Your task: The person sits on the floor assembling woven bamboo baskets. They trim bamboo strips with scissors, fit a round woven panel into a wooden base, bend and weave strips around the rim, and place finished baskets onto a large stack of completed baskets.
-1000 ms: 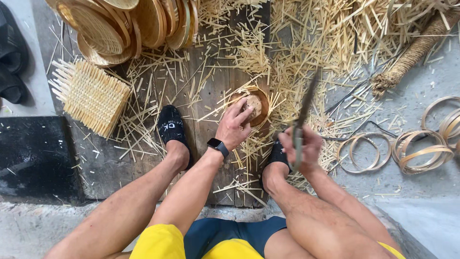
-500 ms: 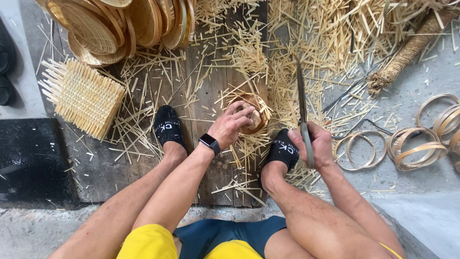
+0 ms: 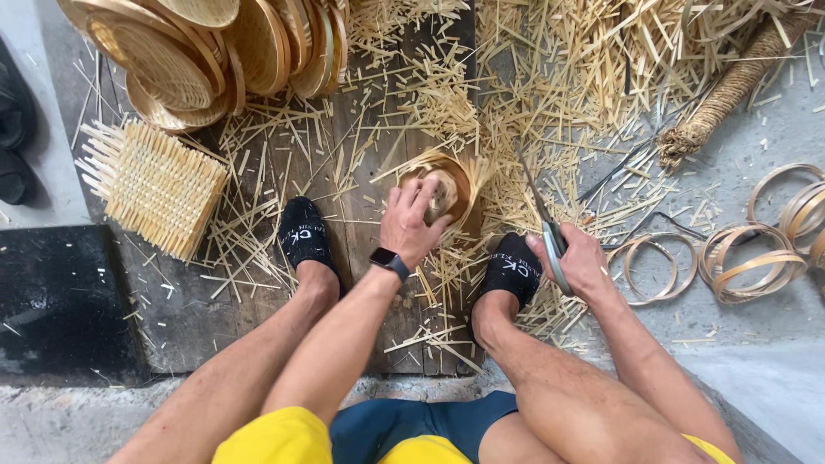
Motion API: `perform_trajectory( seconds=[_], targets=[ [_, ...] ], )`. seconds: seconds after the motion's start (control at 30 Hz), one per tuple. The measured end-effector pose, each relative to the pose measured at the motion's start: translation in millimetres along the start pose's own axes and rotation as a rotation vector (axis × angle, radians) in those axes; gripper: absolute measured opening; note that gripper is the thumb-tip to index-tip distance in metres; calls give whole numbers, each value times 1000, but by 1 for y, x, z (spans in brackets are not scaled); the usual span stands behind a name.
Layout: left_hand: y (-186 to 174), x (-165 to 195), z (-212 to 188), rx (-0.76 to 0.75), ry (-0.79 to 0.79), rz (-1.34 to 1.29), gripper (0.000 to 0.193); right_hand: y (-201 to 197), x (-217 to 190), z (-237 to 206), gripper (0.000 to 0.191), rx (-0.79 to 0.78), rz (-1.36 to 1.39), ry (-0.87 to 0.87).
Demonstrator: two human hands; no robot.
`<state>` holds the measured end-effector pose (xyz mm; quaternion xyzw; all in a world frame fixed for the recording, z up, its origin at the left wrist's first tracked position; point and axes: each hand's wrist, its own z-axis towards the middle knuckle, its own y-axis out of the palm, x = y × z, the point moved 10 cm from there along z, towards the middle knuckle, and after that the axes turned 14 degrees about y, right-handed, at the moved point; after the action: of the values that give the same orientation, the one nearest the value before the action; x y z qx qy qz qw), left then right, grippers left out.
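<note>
A: Offcuts (image 3: 559, 94) lay thick across the wooden board (image 3: 361, 215) and the floor, so plenty of trimming looked done already. What was in hand?

B: The left hand (image 3: 411, 225) pressed down on a small woven basket (image 3: 440, 191) at twelve o'clock from it, fingers spread over the rim, strip ends sticking out around the edge.

A: And the other?

B: The right hand (image 3: 577, 262) had its grip closed around a long blade (image 3: 540, 215), tip pointing to eleven o'clock, just beside the basket but not touching it.

A: Finished pieces?

B: A stack of woven trays (image 3: 215, 51) sat at ten o'clock. I judged this basket's edge was not yet trimmed clean.
</note>
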<state>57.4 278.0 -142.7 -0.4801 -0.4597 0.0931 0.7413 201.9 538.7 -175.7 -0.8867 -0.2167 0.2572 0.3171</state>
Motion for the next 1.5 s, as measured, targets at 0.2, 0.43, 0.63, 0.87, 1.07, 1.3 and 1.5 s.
perform_trajectory(
  seconds=[0.2,0.43,0.63,0.87,1.07,1.3,1.5],
  targets=[
    [14,17,-7,245,-165,40,88,13,-34,1,63,293,-360,-282],
    [18,32,-8,221,-92,62,84,22,-19,46,29,177,-633,-178],
    [23,26,-1,176,-12,36,81,8,-44,53,54,406,-589,-419],
    [19,8,0,92,63,-23,72,7,-42,76,32,260,-589,-425],
    [18,12,6,-47,169,-112,73,4,-61,65,46,431,-560,-528],
    [13,10,11,-79,152,-166,73,10,-50,82,31,273,-588,-447],
    [22,16,15,-243,236,-192,79,15,-67,81,34,321,-635,-467]
  ],
)
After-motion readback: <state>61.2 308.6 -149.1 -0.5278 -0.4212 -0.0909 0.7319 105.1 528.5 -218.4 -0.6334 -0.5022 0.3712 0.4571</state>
